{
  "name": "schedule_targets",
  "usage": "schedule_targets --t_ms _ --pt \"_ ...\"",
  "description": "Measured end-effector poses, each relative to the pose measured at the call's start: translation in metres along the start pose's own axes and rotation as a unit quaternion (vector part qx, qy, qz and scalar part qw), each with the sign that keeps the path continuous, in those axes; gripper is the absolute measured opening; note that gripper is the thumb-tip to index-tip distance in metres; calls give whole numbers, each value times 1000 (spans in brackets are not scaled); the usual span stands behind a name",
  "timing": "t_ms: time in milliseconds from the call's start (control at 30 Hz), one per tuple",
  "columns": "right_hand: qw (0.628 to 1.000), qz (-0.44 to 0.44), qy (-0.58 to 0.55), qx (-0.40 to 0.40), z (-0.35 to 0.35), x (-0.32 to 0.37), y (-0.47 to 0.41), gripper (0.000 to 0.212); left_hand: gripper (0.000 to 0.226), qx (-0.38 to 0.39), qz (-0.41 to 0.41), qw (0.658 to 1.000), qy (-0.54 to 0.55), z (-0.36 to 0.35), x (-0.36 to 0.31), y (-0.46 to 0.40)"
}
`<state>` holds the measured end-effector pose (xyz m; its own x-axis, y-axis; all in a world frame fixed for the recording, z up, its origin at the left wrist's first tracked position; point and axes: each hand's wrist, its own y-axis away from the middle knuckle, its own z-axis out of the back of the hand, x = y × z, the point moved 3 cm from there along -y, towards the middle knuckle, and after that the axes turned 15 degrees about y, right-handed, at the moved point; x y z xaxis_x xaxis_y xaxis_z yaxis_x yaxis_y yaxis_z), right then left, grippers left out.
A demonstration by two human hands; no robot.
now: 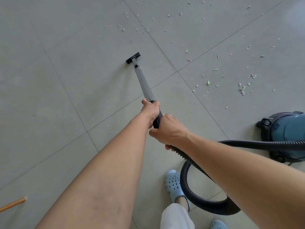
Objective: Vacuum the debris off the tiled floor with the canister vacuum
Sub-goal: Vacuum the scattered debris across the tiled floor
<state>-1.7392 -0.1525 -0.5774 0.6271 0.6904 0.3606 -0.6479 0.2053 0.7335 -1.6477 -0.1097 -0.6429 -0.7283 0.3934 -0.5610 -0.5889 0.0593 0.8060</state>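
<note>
the floor (69, 66) was laid in large pale grey-green square tiles with thin dark grout lines running diagonally across the view. small scattered scraps of debris (242, 87), whitish, pale green and pink, lay across the upper middle and the right side of the floor, while the tiles to the left looked bare of scraps. at the lower left edge the end of a thin orange-brown wooden stick (14, 203) lay on the tiles.

the teal-blue canister vacuum with black fittings (287, 129) stood on the floor at the right edge, partly cut off by the frame. a black ribbed flexible hose (194, 195) ran from it leftward, looped down on the floor beside the person's feet, and rose to the handle. from the handle a straight grey metal wand (145, 83) reached forward and down to a small black flat floor nozzle (133, 58), which sat on a tile just left of a grout line, near the debris but apart from the nearest scraps.

the left hand (151, 111) had its grip wrapped around the black upper end of the wand, fingers curled under it. the right hand (170, 131) was just behind it, its grip clenched around the black handle where the hose joined. both bare forearms stretched forward.

below, a light blue perforated clog (174, 184) showed on one foot under a pale trouser leg (175, 217), and the toe of a second clog (218, 224) sat at the bottom edge.
</note>
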Motion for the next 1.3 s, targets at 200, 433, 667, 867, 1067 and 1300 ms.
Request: schedule_targets --t_ms 200,433,667,867,1067,1300 --pt "1000 2 -19 9 6 22 -11 16 39 -3 0 1000 -16 17 -16 -11" --pt "999 -16 -23 33 -18 13 19 13 39 0 8 1000 -11 21 14 18" --pt "998 -15 -30 53 -42 -8 66 13 41 -5 28 1000 -12 17 55 61" --pt "999 -14 10 51 -67 -39 113 21 46 -6 37 999 -10 7 100 105" --pt "998 -29 2 57 -95 -75 152 21 53 -5 40 999 -17 -11 144 143" --pt "988 -52 -115 90 -102 -93 165 18 41 -11 39 997 -71 -25 149 161"
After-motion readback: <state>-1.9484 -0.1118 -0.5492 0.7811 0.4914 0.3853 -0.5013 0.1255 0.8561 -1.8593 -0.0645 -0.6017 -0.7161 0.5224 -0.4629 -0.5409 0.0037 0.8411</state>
